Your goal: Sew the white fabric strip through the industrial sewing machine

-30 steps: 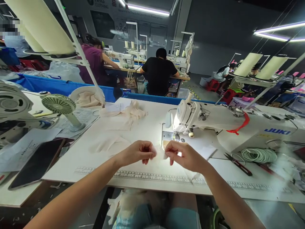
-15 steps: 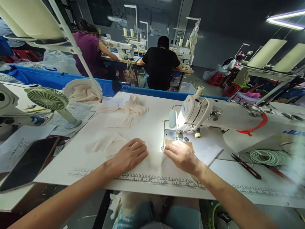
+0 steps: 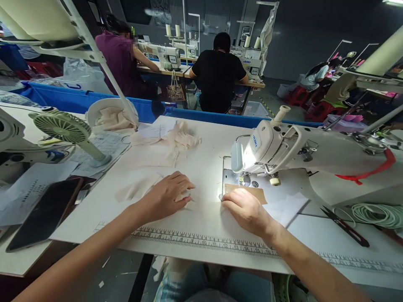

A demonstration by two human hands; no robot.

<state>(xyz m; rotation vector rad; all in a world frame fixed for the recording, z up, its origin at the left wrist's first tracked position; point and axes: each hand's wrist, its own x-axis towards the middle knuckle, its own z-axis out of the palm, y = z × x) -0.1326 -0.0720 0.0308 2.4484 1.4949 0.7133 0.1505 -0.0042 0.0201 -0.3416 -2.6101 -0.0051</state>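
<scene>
My left hand (image 3: pixel 171 193) rests on the white table, its thumb and fingers apart, beside a sheer pale fabric piece (image 3: pixel 138 188). Just below the needle area of the white sewing machine (image 3: pixel 264 144), my right hand (image 3: pixel 244 206) has its fingers pinched together; what they hold is too small to tell. A brown card (image 3: pixel 256 193) lies behind the right hand, next to a folded white piece (image 3: pixel 289 207). The machine's lamp lights the needle plate (image 3: pixel 231 176).
A ruler strip (image 3: pixel 204 243) runs along the front edge. Snips (image 3: pixel 344 226) and coiled green cord (image 3: pixel 376 214) lie right. A green fan (image 3: pixel 64 126), phone (image 3: pixel 44 212) and fabric bowl (image 3: pixel 110 117) stand left. Two people (image 3: pixel 218 79) sit beyond.
My left hand has opened, its thumb now apart from the fingers. My right hand stays pinched near the needle plate. The whole view has shifted, with the machine farther right.
</scene>
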